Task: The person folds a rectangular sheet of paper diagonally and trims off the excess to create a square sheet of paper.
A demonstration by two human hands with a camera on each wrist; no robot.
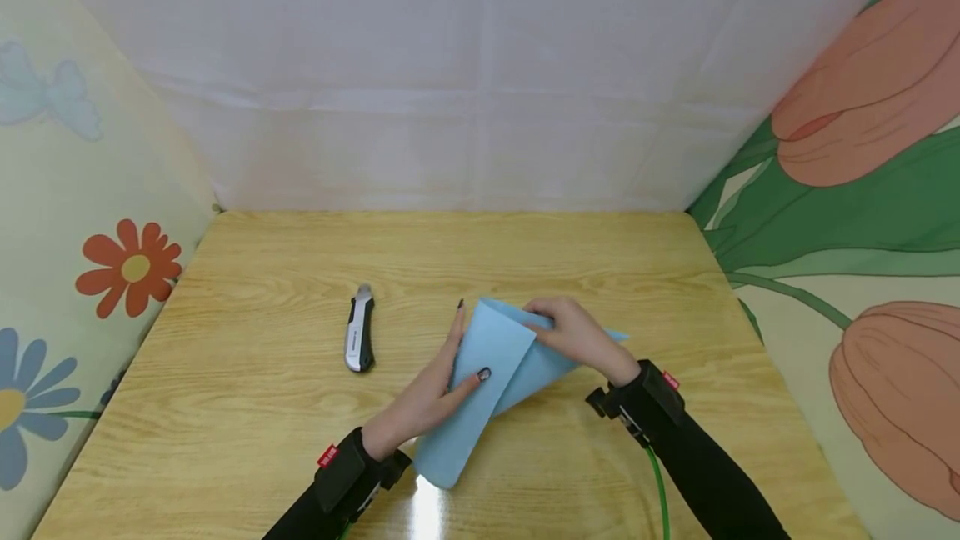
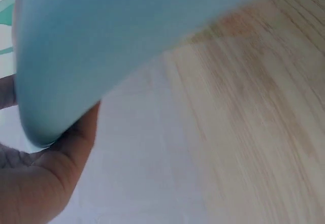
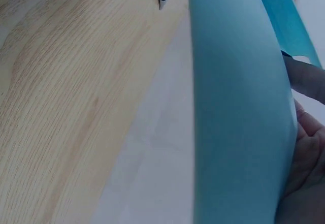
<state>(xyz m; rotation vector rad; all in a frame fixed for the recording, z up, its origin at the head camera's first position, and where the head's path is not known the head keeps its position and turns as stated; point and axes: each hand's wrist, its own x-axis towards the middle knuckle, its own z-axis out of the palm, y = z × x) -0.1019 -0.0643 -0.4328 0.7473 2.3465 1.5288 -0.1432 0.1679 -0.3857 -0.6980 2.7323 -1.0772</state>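
A light blue sheet of paper (image 1: 467,425) is held over the middle of the table, bent over on itself into a loose fold. My left hand (image 1: 423,400) grips its left side, thumb across the front face and fingers behind the edge. At the upper right, my right hand (image 1: 576,333) holds the sheet by its turned edge, some fingertips hidden in the fold. In the left wrist view, the paper (image 2: 96,51) curves down into the left hand (image 2: 45,181). The right wrist view has the bowed paper (image 3: 241,107) in front of the right hand (image 3: 307,168).
A utility knife (image 1: 359,330) with a grey and black handle lies on the wooden table (image 1: 247,373), left of the paper. A white cloth (image 1: 450,107) hangs behind the table. Flower-printed cloths stand at both sides. A green cable (image 1: 660,490) hangs from the right wrist camera.
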